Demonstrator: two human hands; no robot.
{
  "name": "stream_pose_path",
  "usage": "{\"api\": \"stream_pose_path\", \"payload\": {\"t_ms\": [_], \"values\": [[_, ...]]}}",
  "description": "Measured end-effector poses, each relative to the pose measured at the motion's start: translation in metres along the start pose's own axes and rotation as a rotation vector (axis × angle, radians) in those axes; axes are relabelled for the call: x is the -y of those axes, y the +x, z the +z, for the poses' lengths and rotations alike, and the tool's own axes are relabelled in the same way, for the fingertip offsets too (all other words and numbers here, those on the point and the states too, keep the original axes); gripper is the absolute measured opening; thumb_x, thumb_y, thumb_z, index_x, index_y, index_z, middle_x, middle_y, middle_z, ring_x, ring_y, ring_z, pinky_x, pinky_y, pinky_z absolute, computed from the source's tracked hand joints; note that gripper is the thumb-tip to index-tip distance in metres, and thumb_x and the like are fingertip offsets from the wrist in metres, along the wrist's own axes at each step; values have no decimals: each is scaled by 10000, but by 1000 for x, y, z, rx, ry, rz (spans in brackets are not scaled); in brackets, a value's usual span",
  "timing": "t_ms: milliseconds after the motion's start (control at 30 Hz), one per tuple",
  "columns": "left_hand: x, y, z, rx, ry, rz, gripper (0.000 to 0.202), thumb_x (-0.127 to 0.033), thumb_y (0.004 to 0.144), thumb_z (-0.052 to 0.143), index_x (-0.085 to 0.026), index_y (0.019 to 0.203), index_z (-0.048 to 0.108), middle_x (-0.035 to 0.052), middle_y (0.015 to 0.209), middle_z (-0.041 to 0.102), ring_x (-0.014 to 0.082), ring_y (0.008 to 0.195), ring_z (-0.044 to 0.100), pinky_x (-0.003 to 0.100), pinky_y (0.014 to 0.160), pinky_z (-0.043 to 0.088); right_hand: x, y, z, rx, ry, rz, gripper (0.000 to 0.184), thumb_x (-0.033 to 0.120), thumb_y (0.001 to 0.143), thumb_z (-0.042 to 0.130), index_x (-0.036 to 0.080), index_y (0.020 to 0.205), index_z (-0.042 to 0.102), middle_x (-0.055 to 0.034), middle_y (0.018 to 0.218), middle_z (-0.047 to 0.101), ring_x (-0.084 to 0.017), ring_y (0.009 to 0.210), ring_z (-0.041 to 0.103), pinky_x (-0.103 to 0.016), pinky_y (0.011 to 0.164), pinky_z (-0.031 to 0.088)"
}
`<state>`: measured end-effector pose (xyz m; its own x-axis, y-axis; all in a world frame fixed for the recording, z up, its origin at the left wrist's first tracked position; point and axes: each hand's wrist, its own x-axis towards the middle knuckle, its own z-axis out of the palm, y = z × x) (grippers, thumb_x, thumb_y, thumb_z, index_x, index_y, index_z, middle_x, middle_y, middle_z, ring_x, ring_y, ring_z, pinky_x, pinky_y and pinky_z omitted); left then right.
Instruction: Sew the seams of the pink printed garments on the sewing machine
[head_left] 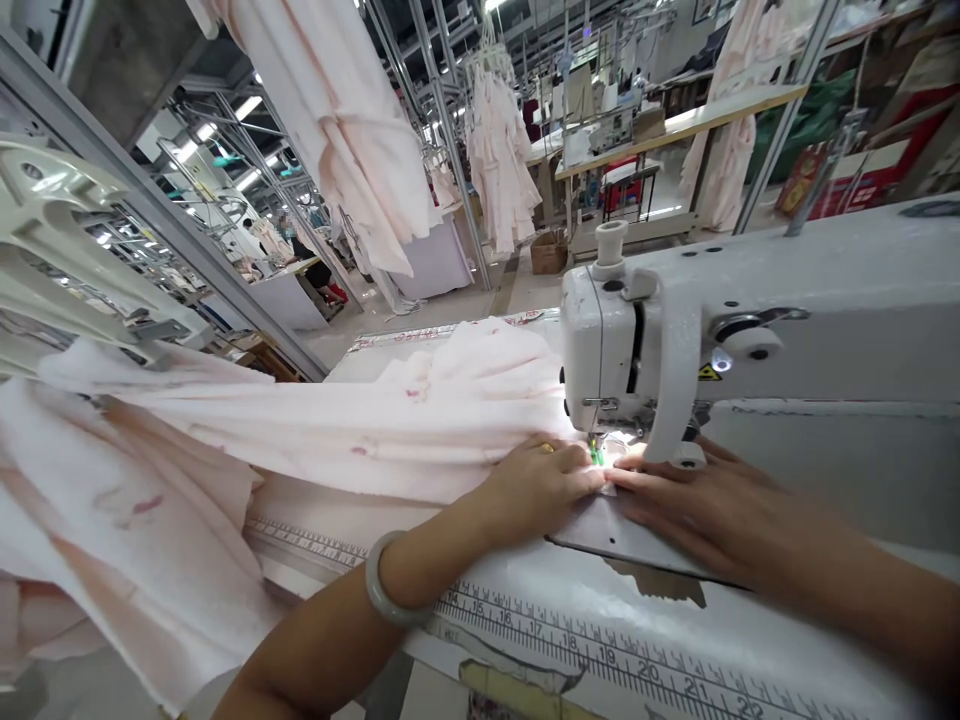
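Pale pink fabric (442,410) with small darker pink marks stretches from the left across the table to the white sewing machine (615,340). My left hand (544,490) is closed, its fingers pinching the fabric edge just left of the brightly lit needle area. A pale bangle (382,580) circles my left wrist. My right hand (697,510) lies low to the right of the needle, fingers stretched out and fingertips close to those of my left hand. Something small and green (597,450) shows at the presser foot. The exact stitching point is partly hidden by fingers and glare.
A printed ruler strip (570,640) runs along the table's front. More fabric (127,520) drapes down at left beneath a cream clamp-like frame (67,220). Garment pieces (502,150) hang overhead and behind. Metal poles (150,190) and another worktable (682,130) stand beyond.
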<state>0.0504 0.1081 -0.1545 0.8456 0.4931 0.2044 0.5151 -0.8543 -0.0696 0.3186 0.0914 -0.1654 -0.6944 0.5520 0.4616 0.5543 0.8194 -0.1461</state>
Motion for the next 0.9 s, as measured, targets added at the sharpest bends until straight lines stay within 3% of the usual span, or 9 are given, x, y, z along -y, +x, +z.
{"api": "stream_pose_path", "payload": {"t_ms": [100,367,633,767,900], "values": [[-1,0,-2,-4,-9,5,276,-205,1157,535,-197,1300,770,60,1032,757,192,1051,707,352,1021,566,1,-2,0,15,-27,-75,408,335,1210,376,338,1282,778,11,1152,843,-220,887,771,-446,889,572],[-1,-2,1,-40,-63,-5,275,-232,1173,504,-173,1242,763,70,1143,790,200,1098,724,356,1055,553,1,-2,5,-57,-50,-123,436,380,1225,351,327,1240,784,15,1139,838,-207,852,770,-422,814,551],[-1,-5,3,-46,16,54,254,-129,1144,512,-144,1110,763,77,1188,820,198,1124,742,345,1093,536,4,-1,6,-130,-118,-139,437,362,1231,338,321,1197,772,30,1095,831,-202,888,773,-429,936,471],[-6,-5,0,-44,55,65,242,-122,1141,515,-115,1139,758,99,1222,812,205,1161,745,351,1126,529,10,1,3,-121,-134,-130,475,285,1230,294,304,1135,759,22,1071,824,-176,840,753,-412,1014,399],[-9,-5,0,-9,110,27,288,-107,1138,471,-100,1236,741,122,1297,792,221,1280,719,376,1220,486,11,1,6,-115,-194,-96,447,271,1211,320,299,1114,755,6,1057,827,-210,816,725,-438,994,379]]}}
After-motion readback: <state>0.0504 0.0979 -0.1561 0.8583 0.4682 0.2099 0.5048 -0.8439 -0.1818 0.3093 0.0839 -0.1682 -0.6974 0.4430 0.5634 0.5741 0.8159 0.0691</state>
